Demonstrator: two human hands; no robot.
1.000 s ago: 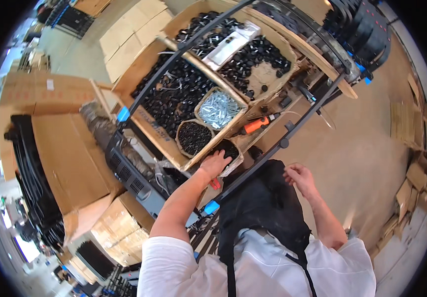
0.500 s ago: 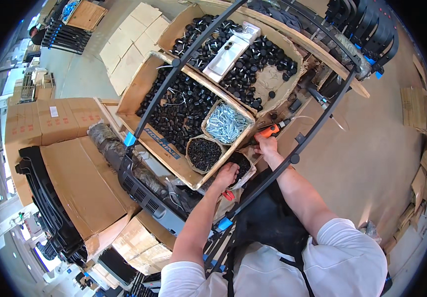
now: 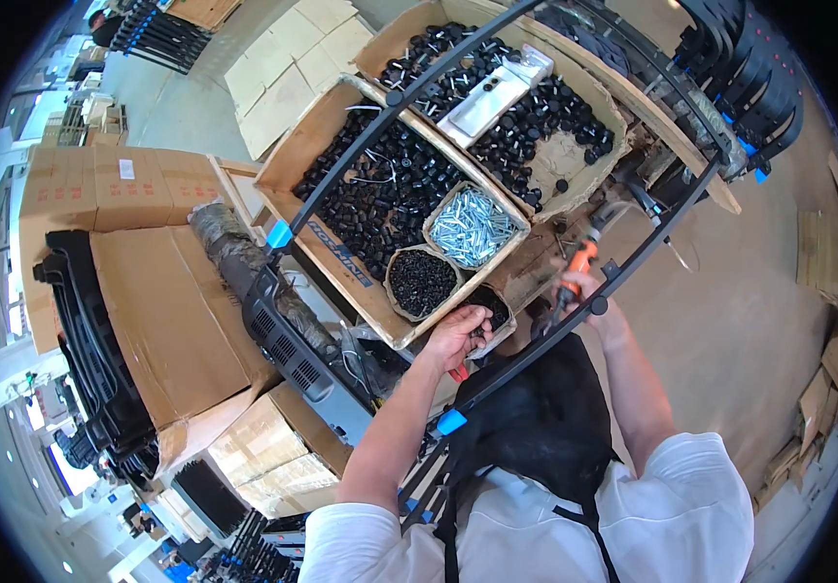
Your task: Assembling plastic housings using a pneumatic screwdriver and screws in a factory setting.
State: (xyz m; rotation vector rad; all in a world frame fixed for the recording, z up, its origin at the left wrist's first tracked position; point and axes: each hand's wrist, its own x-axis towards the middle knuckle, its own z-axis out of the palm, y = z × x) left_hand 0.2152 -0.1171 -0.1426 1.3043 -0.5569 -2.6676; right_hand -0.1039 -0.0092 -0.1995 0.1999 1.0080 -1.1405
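My left hand reaches into a small round container of black parts at the near corner of the cardboard boxes. Its fingers curl down among the parts, and whatever they hold is hidden. My right hand is closed on the orange handle of a tool, whose dark tip points up and away. A curved black metal tube with a blue clip crosses in front of both arms.
A large box of black caps, a bowl of silver screws and a bowl of small black pieces lie beyond my left hand. A second box of black parts holds a white bag. Cardboard cartons stand at the left.
My right hand went from near my body out to the orange-handled tool and closed on it. My left hand stayed at the small container of black parts.
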